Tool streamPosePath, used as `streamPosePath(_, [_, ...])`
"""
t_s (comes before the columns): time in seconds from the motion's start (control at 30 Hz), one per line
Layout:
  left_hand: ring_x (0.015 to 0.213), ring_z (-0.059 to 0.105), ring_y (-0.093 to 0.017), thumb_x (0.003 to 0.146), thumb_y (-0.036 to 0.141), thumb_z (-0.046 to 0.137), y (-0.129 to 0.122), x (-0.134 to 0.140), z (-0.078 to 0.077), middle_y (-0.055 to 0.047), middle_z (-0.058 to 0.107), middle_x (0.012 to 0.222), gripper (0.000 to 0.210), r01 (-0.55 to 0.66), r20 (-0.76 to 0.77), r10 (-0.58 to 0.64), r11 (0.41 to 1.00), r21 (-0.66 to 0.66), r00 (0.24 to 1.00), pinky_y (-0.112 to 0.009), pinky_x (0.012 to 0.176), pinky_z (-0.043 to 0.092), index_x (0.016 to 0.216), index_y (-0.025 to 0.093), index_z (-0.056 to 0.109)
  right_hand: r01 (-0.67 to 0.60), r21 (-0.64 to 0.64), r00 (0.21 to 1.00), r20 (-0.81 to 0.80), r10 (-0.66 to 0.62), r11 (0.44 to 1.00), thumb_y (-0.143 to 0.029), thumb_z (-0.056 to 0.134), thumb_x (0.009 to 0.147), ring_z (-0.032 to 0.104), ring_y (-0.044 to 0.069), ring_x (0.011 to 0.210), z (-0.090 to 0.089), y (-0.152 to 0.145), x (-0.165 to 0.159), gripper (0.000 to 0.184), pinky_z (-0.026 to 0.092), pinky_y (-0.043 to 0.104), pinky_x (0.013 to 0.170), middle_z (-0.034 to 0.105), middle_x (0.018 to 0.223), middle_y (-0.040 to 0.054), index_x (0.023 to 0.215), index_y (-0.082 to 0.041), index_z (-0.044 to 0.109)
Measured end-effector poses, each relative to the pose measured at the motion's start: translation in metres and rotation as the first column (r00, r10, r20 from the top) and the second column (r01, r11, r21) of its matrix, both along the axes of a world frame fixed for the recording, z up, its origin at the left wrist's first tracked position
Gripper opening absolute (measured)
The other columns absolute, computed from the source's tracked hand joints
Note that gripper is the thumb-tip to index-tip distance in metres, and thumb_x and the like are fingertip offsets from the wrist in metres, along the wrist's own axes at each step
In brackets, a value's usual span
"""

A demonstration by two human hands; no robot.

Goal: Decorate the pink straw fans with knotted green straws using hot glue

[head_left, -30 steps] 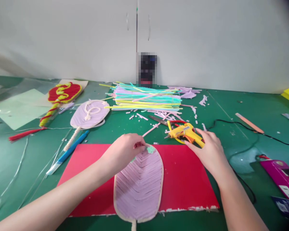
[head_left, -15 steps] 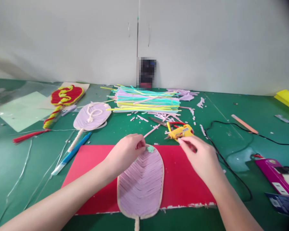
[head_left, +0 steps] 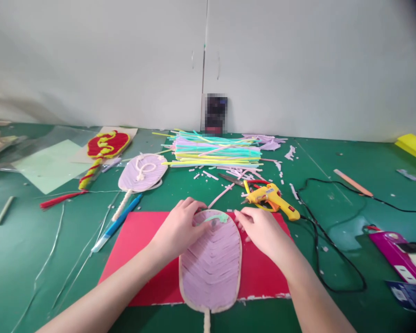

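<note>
A lilac hand fan (head_left: 211,263) with a cream rim lies on a red sheet (head_left: 138,236), its pale handle pointing toward me. Near its top is a small mint-green flower (head_left: 223,218) with a curved mint-green stem (head_left: 213,216). My left hand (head_left: 182,226) grips the fan's upper left edge, thumb on the face by the stem, other fingers partly hidden at the rim. Just right of the flower, my right hand (head_left: 263,231) hovers with fingers loosely curled and slightly apart, holding nothing I can see. Beyond it lies a yellow glue gun (head_left: 272,198).
Scissors (head_left: 230,178) lie behind the glue gun, whose black cord (head_left: 319,249) loops to the right. A bundle of coloured pipe cleaners (head_left: 215,150) is at the back. Leftward are another lilac fan (head_left: 143,173), a red fan (head_left: 107,144) and a blue pen (head_left: 116,223).
My right hand has moved left from beside the glue gun to the fan's top right edge. My left thumb now lies lower on the fan, and the green stem shows. The view has shifted slightly.
</note>
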State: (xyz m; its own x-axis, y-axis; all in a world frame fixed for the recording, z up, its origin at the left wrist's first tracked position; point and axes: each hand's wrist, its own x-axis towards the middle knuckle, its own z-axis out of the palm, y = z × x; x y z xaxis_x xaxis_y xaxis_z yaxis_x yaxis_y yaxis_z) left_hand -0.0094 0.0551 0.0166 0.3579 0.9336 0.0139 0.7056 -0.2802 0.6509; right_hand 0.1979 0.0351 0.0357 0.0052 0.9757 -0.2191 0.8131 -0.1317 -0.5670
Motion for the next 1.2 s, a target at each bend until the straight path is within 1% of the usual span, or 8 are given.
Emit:
streamPosePath(0.13, [0.092,0.052,-0.022,0.073,0.034,0.058,0.0,0.002,-0.005,-0.005,0.058,0.097,0.026,0.022,0.038,-0.022,1.0,0.006,0.999,-0.035,0.082,0.043,0.095,0.021,0.061,0.022,-0.141,0.938,-0.34,-0.07,0.99,-0.041,0.043,0.084,0.059,0.016,0.055,-0.008,0.001,0.005,0.031,0.042,0.024,0.043,0.065,0.069,0.0045,0.068,-0.02,0.059])
streamPosePath(0.2, [0.091,0.052,-0.021,0.073,0.033,0.057,0.0,0.003,-0.005,-0.005,0.058,0.096,0.024,0.009,0.056,-0.009,1.0,-0.001,0.998,-0.035,0.081,0.043,0.094,0.02,0.06,0.003,-0.166,0.901,-0.428,-0.075,0.986,-0.044,0.044,0.083,0.062,0.017,0.058,-0.009,0.001,0.006,0.031,0.046,0.026,0.045,0.067,0.073,0.005,0.07,-0.02,0.06])
streamPosePath(0.37, [0.08,0.054,-0.016,0.074,0.028,0.056,-0.003,0.004,-0.002,-0.001,0.059,0.087,0.018,-0.051,0.156,0.066,0.994,-0.102,0.986,-0.029,0.071,0.043,0.089,0.02,0.055,0.034,-0.04,0.884,-0.464,-0.049,0.999,-0.047,0.046,0.083,0.06,0.016,0.055,-0.006,0.0,0.001,0.032,0.047,0.026,0.048,0.063,0.063,0.0017,0.068,-0.022,0.059])
streamPosePath(0.5, [0.071,0.054,-0.012,0.074,0.024,0.055,-0.003,0.002,-0.002,0.001,0.058,0.08,0.015,-0.065,0.29,0.115,0.982,-0.176,0.95,-0.023,0.062,0.042,0.088,0.019,0.052,0.061,0.055,0.88,-0.474,-0.028,0.997,-0.049,0.045,0.083,0.056,0.014,0.053,-0.006,0.002,-0.004,0.035,0.043,0.025,0.049,0.063,0.065,0.0016,0.077,-0.02,0.064])
streamPosePath(0.6, [0.068,0.053,-0.011,0.073,0.022,0.056,-0.002,0.001,-0.002,0.002,0.057,0.077,0.016,-0.075,0.321,0.134,0.979,-0.19,0.938,-0.022,0.06,0.041,0.088,0.018,0.052,0.068,0.028,0.857,-0.513,-0.044,0.997,-0.05,0.05,0.081,0.054,0.012,0.053,-0.008,0.001,-0.007,0.034,0.041,0.024,0.049,0.064,0.068,0.0013,0.083,-0.02,0.065])
streamPosePath(0.9, [0.07,0.054,-0.011,0.073,0.022,0.058,-0.004,0.001,-0.003,0.001,0.056,0.079,0.019,-0.051,0.446,0.156,0.969,-0.24,0.881,-0.021,0.062,0.044,0.089,0.018,0.049,0.027,-0.078,0.793,-0.605,-0.069,0.997,-0.044,0.06,0.075,0.061,0.016,0.077,-0.008,-0.001,-0.013,0.029,0.047,0.026,0.065,0.067,0.084,0.0048,0.088,-0.018,0.065])
streamPosePath(1.03, [0.072,0.055,-0.012,0.073,0.027,0.06,-0.003,0.002,0.001,-0.001,0.058,0.083,0.022,-0.045,0.469,0.163,0.967,-0.253,0.868,-0.022,0.063,0.046,0.089,0.017,0.05,0.008,-0.105,0.784,-0.616,-0.072,0.994,-0.041,0.067,0.07,0.059,0.014,0.069,-0.009,-0.001,-0.009,0.028,0.046,0.024,0.056,0.066,0.08,0.0033,0.086,-0.019,0.064])
streamPosePath(1.2, [0.089,0.059,-0.017,0.077,0.04,0.057,-0.002,0.001,0.005,-0.004,0.063,0.096,0.031,0.015,0.447,0.103,0.967,-0.254,0.889,-0.025,0.076,0.048,0.098,0.017,0.055,0.058,-0.083,0.776,-0.623,-0.097,0.995,-0.037,0.066,0.069,0.059,0.015,0.067,-0.009,0.0,-0.009,0.022,0.045,0.023,0.051,0.064,0.076,0.0028,0.08,-0.018,0.064])
